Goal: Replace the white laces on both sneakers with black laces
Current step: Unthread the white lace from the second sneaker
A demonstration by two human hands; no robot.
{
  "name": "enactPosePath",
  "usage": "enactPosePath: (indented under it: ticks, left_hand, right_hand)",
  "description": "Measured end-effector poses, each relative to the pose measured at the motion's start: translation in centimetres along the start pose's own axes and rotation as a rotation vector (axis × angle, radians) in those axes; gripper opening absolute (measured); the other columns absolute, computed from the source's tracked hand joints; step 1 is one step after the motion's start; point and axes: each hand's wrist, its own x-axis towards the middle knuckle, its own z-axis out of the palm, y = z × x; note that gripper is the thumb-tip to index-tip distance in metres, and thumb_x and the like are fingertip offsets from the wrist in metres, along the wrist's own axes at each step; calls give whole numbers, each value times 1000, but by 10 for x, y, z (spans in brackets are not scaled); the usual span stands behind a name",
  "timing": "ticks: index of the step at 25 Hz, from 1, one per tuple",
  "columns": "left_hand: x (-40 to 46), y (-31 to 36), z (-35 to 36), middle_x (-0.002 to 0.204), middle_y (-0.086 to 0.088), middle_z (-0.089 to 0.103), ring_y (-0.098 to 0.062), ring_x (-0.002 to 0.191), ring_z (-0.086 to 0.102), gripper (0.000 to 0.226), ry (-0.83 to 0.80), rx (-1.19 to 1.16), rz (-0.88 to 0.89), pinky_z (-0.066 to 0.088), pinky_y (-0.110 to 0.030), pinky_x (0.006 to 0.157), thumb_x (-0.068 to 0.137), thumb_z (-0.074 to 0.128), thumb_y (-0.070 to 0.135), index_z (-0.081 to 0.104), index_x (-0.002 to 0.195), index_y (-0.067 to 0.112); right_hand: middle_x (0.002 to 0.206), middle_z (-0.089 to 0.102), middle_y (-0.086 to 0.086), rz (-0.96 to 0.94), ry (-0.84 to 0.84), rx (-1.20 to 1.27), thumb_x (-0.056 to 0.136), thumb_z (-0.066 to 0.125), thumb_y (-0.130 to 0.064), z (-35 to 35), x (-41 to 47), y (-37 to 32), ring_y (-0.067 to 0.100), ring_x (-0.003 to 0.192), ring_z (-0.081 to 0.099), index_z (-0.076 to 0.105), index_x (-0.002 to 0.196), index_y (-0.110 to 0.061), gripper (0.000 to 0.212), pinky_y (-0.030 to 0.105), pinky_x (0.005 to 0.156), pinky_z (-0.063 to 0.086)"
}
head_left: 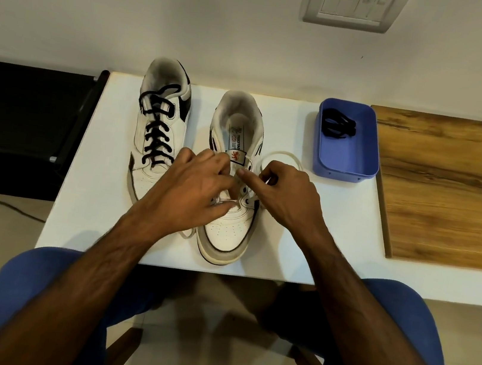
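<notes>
Two white sneakers stand on the white table (302, 247), toes toward me. The left sneaker (160, 126) is laced in black. The right sneaker (230, 205) still carries a white lace (281, 155), part of which loops out to its right. My left hand (195, 185) lies over the eyelets with fingers curled on the lace. My right hand (284, 195) pinches the lace at the shoe's right side. A coiled black lace (337, 128) lies in the blue tray (345, 166) at the back right.
A wooden board (451, 188) adjoins the table on the right. A black stand (20, 124) sits to the left. The wall with a switch plate (354, 4) is close behind. My knees in blue are under the front edge.
</notes>
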Motion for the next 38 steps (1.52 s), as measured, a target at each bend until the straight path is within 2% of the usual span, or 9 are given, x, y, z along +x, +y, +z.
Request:
enactPosePath:
  ticks: [3, 6, 9, 16, 22, 25, 32, 36, 38]
  left_hand:
    - [1, 4, 1, 95, 14, 38, -17, 95, 51, 22, -12, -56, -57, 23, -35, 82, 80, 76, 50, 75, 94, 33]
    - [4, 7, 2, 92, 14, 39, -17, 94, 51, 16, 9, -64, -100, 20, -34, 81, 85, 74, 44, 76, 94, 32]
    - [6, 13, 6, 91, 11, 42, -19, 92, 55, 12, 33, -32, -103, 23, -35, 80, 85, 74, 38, 74, 90, 28]
    - [-5, -6, -10, 106, 7, 50, -18, 96, 50, 11, 33, 18, -20, 23, -36, 80, 92, 57, 35, 62, 92, 25]
    - [2, 3, -5, 111, 1, 56, -23, 101, 52, 23, 43, 90, -15, 30, -42, 85, 88, 64, 44, 72, 100, 26]
    - [6, 6, 3, 106, 0, 59, -25, 98, 54, 15, 52, 124, 6, 35, -46, 86, 86, 72, 40, 75, 92, 26]
    - [-6, -8, -15, 99, 5, 58, -19, 96, 50, 19, 245, -38, -145, 18, -33, 84, 76, 64, 38, 68, 80, 20]
    - [-1, -3, -6, 105, 3, 59, -21, 100, 52, 24, 151, 52, -54, 25, -39, 87, 84, 67, 44, 73, 96, 24]
    - [4, 3, 3, 105, 0, 60, -24, 100, 54, 16, 110, 119, 12, 31, -45, 87, 86, 73, 38, 75, 94, 24]
  right_hand:
    - [68, 60, -10, 16, -6, 4, 85, 54, -74, 2, -1, -4, 14, 72, 58, 54, 73, -28, 48, 34, 71, 44]
    - [62, 53, -8, -37, -36, 47, 92, 56, -49, -3, 0, -5, 12, 62, 49, 46, 66, -26, 36, 32, 67, 34]
    - [56, 41, -5, -91, -69, 89, 94, 53, -32, -9, 1, -5, 15, 55, 38, 36, 62, -23, 38, 32, 65, 29]
    - [61, 45, -7, -77, -121, 22, 98, 48, -35, -12, 3, -3, 13, 58, 40, 38, 66, -24, 36, 33, 74, 32]
    - [63, 46, -8, -92, -109, 30, 98, 49, -37, -6, 3, -4, 14, 60, 43, 42, 69, -24, 33, 34, 72, 33]
    - [62, 47, -7, -86, -104, 30, 98, 49, -37, -6, 3, -5, 13, 59, 43, 45, 71, -21, 32, 33, 71, 33]
    - [62, 46, -6, -77, -116, 10, 98, 49, -35, -12, 3, -4, 13, 58, 41, 41, 69, -21, 33, 33, 72, 31]
    - [61, 45, -7, -82, -99, 4, 97, 49, -35, -10, 2, -5, 13, 58, 40, 38, 66, -24, 35, 33, 72, 31]
    - [61, 44, -7, -90, -91, 3, 97, 50, -36, -8, 2, -7, 13, 57, 40, 37, 66, -25, 36, 33, 71, 31]
